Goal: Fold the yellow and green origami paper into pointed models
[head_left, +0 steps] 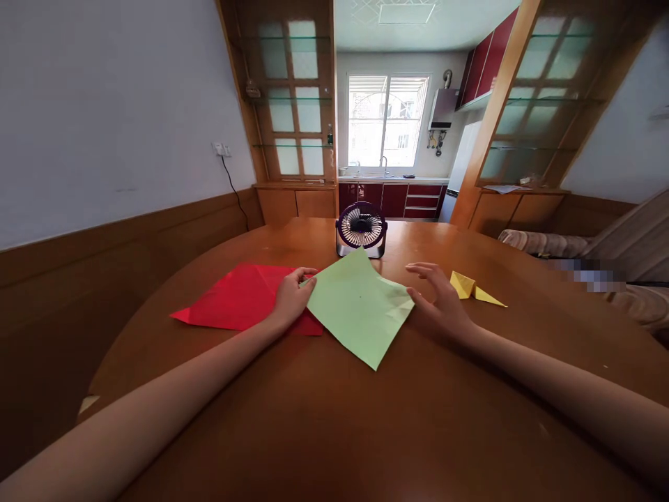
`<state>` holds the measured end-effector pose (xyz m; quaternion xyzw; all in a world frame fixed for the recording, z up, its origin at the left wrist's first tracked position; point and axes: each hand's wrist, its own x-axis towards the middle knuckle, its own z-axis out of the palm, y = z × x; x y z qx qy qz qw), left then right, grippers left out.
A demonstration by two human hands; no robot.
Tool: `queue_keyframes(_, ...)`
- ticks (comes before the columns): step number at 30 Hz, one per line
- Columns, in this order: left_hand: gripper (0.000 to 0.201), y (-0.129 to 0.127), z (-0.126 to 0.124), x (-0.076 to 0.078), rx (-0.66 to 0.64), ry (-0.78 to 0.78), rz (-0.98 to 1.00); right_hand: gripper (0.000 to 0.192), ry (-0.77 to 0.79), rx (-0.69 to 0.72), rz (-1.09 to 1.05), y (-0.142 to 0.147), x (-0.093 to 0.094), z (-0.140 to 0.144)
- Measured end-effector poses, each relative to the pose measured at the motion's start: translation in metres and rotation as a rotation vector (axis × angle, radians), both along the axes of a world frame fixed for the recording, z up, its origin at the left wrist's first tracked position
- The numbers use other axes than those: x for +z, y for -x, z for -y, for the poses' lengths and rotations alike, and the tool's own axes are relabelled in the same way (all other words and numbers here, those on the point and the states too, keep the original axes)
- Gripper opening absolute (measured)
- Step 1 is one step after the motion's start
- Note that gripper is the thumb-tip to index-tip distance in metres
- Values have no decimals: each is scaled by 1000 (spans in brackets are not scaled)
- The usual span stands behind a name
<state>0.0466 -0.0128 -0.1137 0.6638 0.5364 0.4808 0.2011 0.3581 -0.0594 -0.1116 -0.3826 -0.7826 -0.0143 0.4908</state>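
Observation:
A light green square of paper [358, 300] is turned with one corner toward me, and its right side shows faint creases. My left hand [294, 296] pinches the paper's left corner between thumb and fingers. At the right corner, my right hand [439, 296] has its thumb and fingers spread apart; the thumb is close to the paper's edge, and I cannot tell if it touches. Red paper [224, 296] lies on the table under and left of my left hand, partly covered. A folded yellow paper piece [473, 287] sits just right of my right hand.
A small dark purple fan [360, 226] stands on the brown table [324, 432] behind the green paper. A wall [130, 125] is on the left. Past the table are wooden cabinets [297, 202] and a kitchen window [387, 118]. A striped sofa [548, 242] stands at the right.

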Motion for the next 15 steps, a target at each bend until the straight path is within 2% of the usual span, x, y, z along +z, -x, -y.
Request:
queue_keyframes(3, 36, 0, 0, -1, 62, -17, -6, 26, 90, 148, 129, 8, -2, 10)
queue_keyframes(7, 27, -3, 4, 1, 1, 13, -17, 26, 268, 318, 324, 11, -8, 11)
queue_keyframes(11, 25, -3, 10, 8, -110, 51, -101, 32, 299, 281, 387, 1, -9, 1)
queue_keyframes(15, 27, -6, 20, 16, -165, 59, -309, 33, 296, 188, 385, -10, -15, -12)
